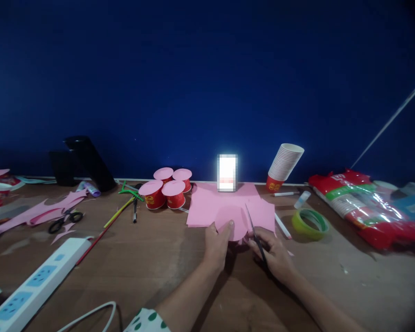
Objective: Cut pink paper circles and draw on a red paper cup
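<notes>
In the head view, my left hand (217, 244) grips a rounded piece of pink paper (232, 222), the thumb lying on top. My right hand (273, 253) is closed around the black handles of a pair of scissors (254, 226). Their blades point up and away from me, along the right edge of the pink piece. Small pink scraps show beneath the piece, near the scissors. Behind my hands lies a stack of pink paper sheets (202, 205) on the brown table (152, 258).
Several red cups with pink discs (173, 188) stand left of the sheets. A leaning stack of paper cups (286, 161), green tape (309, 224) and a red plastic package (359, 207) sit right. At left lie a power strip (38, 281), more scissors (65, 221) and pink offcuts (55, 206).
</notes>
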A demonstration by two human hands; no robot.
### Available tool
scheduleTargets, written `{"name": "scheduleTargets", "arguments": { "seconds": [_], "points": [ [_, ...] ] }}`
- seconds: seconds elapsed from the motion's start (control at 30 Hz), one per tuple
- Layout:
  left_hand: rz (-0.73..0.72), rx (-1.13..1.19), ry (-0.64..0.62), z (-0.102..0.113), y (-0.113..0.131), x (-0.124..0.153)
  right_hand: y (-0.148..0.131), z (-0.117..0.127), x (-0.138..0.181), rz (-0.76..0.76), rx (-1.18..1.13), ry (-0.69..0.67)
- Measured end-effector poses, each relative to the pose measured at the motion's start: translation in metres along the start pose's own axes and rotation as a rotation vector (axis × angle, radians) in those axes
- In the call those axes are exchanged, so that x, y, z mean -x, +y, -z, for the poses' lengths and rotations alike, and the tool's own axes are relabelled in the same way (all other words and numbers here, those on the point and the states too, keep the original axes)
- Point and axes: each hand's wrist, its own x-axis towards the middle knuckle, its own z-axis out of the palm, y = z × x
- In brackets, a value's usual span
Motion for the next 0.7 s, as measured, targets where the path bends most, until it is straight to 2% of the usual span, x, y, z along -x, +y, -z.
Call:
{"name": "scheduleTargets", "arguments": {
  "seconds": [0.3, 0.7],
  "points": [
    [0.040, 0.100, -0.027, -0.0012, 0.0000, 0.0017, 0.0018, -0.0023, -0.0017, -0.018, -0.006, 0.027],
    [0.033, 0.061, 0.038, -0.0016, 0.0019, 0.0003, -0.0025, -0.0009, -0.0021, 0.030, 0.043, 0.044]
  ]
}}
